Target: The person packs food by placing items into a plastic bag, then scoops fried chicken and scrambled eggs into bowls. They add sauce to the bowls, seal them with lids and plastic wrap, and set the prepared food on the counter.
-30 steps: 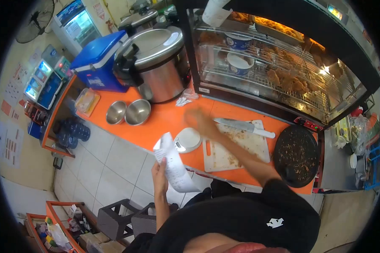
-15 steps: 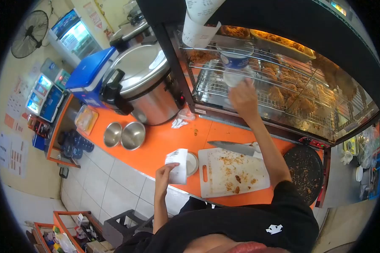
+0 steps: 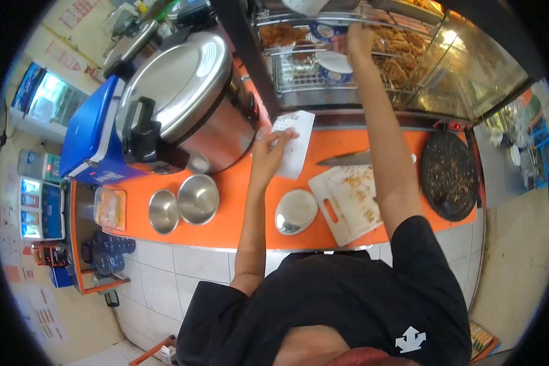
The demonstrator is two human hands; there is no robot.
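My left hand pinches a white paper slip with print on it, held above the orange counter in front of the food warmer. My right hand reaches up to the upper part of the warmer's front, beside tubs with blue labels. Its fingers are blurred, so I cannot make out whether they grip anything. Just below it is a white-lidded tub. Pieces of fried chicken lie on the warmer's wire racks. Below my left hand, a round silvery plate or lid rests on the counter.
A knife lies behind a crumb-strewn white cutting board. To the right is a dark round pan with crumbs. On the left stand a large steel cooker, two metal bowls and a blue cooler.
My left hand has lifted the paper slip from near the counter's front edge toward the warmer. My right hand has moved higher along the warmer's front. The view has shifted.
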